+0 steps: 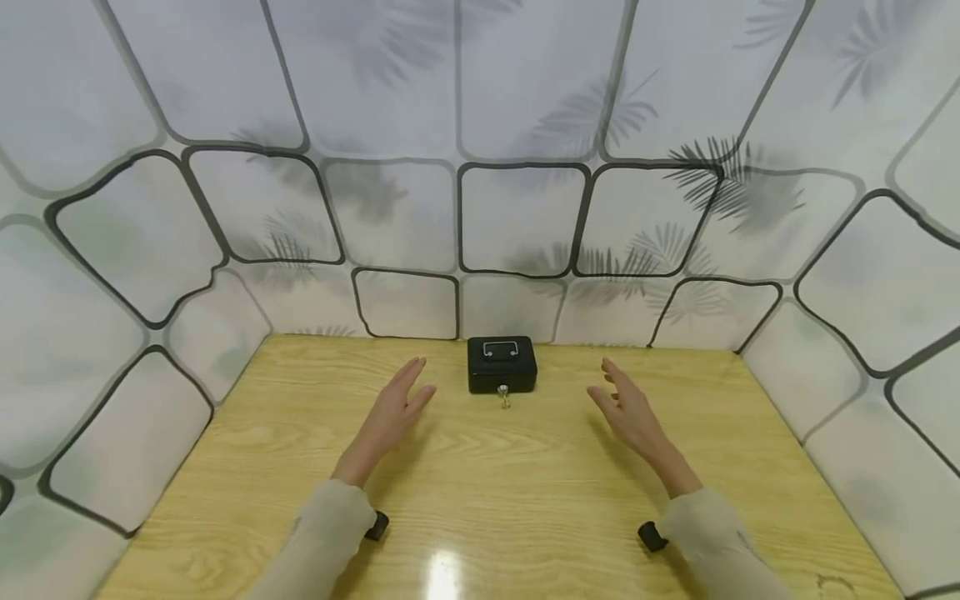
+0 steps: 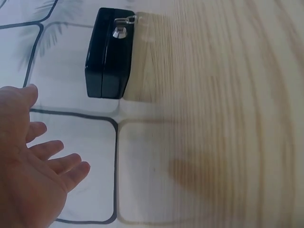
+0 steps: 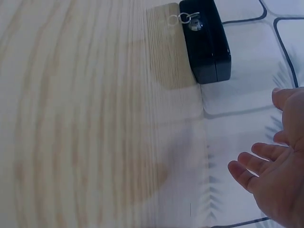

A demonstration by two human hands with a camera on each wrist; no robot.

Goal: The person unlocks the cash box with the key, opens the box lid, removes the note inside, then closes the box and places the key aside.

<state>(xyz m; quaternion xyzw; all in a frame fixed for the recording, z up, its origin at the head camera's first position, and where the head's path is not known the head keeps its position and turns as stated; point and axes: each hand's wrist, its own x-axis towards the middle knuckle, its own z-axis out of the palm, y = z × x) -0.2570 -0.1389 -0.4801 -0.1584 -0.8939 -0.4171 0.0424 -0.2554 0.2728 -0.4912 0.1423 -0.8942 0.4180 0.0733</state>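
Note:
A small black cash box (image 1: 502,367) with a wire handle on its closed lid stands at the far middle of the table. From the lock on its front side a key with a ring (image 1: 504,396) hangs; the left wrist view shows the same key (image 2: 124,21) in the lock. My left hand (image 1: 392,414) hovers above the table to the left of the box, fingers extended, holding nothing. On the other side my right hand (image 1: 630,414) is held likewise, with loosely bent fingers and nothing in it. Neither hand touches the box.
The box stands on a light wood-grain table (image 1: 480,483), close to its back edge. Patterned white panels (image 1: 517,217) with grey outlines and leaf prints rise behind the table and along both sides. Black wrist-worn devices (image 1: 377,526) sit at both sleeves.

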